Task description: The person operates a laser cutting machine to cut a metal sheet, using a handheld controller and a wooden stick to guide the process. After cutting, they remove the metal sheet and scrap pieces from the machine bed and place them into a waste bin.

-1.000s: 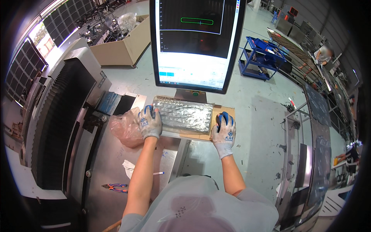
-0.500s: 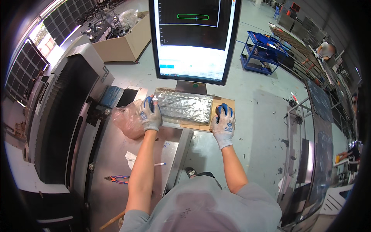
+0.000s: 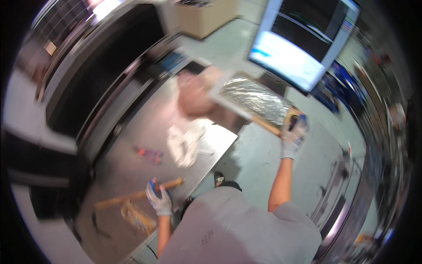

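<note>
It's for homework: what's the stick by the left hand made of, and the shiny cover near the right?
Stick: probably wood, given its tan colour; finish too blurred to tell. Shiny cover: glossy plastic film, perhaps, from its wrinkles and glints.

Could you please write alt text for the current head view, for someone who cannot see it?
A person's gloved right hand holds a dark mouse beside a plastic-covered keyboard before a lit monitor; the gloved left hand is open near a wooden handle on a metal table. Pliers and a crumpled white bundle lie there, blurred.
</note>
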